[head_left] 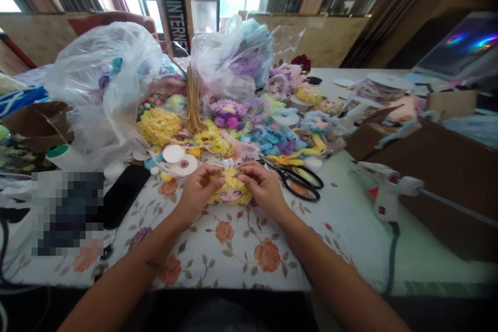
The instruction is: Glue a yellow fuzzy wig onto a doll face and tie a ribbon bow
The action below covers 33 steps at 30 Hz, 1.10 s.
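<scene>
Doll head: At the centre of your clock, a small yellow-curled doll head (231,193) sits between your hands, face toward you, low over the flowered cloth (198,265); whether it rests there cannot be told.
Curls: Likely light, soft and grippy, easily squashed, with a firmer face that may mark — best held by the curly rim at 10 and 2, thumbs clear of the features.
Left hand: At 10 o'clock, your left hand (201,187) pinches the curls between thumb and forefinger, the other fingers bent behind.
Right hand: At 2 o'clock, your right hand (262,184) mirrors it, thumb and forefinger pressed together on the curls.
Printed strip: At 12, just beyond the head, a white strip (227,163); contact with your fingertips is unclear.
Scissors: At 3 o'clock, beside your right hand, black-handled scissors (285,178).
Spools: Near 10, white ribbon spools (185,165); past them, yellow yarn (158,125).
Phone: At 9, a dark phone (126,196).
Glue gun: Well out at 3, a white glue gun (389,187) — its cord trailing toward 4.
</scene>
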### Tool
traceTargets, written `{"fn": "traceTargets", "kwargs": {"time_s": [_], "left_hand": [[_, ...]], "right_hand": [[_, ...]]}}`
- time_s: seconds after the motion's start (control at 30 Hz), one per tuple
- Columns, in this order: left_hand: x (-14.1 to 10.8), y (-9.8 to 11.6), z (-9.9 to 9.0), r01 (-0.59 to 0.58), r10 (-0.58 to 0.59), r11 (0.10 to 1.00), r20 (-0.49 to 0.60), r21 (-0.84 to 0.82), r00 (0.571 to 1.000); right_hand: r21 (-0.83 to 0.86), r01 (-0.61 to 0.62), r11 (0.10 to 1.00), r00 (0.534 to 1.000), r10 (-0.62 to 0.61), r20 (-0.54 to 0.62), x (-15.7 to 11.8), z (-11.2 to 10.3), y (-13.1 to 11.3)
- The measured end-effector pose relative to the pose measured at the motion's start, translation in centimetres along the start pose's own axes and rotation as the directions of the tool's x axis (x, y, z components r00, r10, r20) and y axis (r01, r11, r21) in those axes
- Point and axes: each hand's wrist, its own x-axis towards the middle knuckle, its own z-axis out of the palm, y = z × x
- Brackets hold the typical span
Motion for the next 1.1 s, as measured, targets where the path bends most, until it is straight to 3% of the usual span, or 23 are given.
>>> {"fn": "traceTargets", "kwargs": {"time_s": [0.47,0.63,0.73,0.93,1.1], "left_hand": [[0.0,-1.2,-0.1,-0.036,0.037,0.997,0.007,-0.065,0.999],[-0.1,0.1,0.2,0.057,-0.054,0.993,0.028,-0.105,0.998],[-0.1,0.8,0.1,0.097,-0.098,0.985,0.000,-0.146,0.995],[0.2,0.3,-0.2,0.082,-0.086,0.987,-0.025,-0.135,0.996],[0.2,0.5,-0.2,0.202,-0.208,0.944,0.004,-0.261,0.978]], "right_hand": [[0.062,-0.075,0.995,0.997,0.077,-0.026,-0.3,0.5,0.8],[0.161,-0.210,0.964,0.977,0.214,-0.005,-0.7,0.4,0.4],[0.237,-0.226,0.945,0.973,0.228,0.017,-0.7,0.3,0.3],[0.102,-0.245,0.964,0.960,0.228,0.161,-0.7,0.6,0.3],[0.104,-0.261,0.960,0.953,0.239,0.186,-0.9,0.9,0.3]]}}
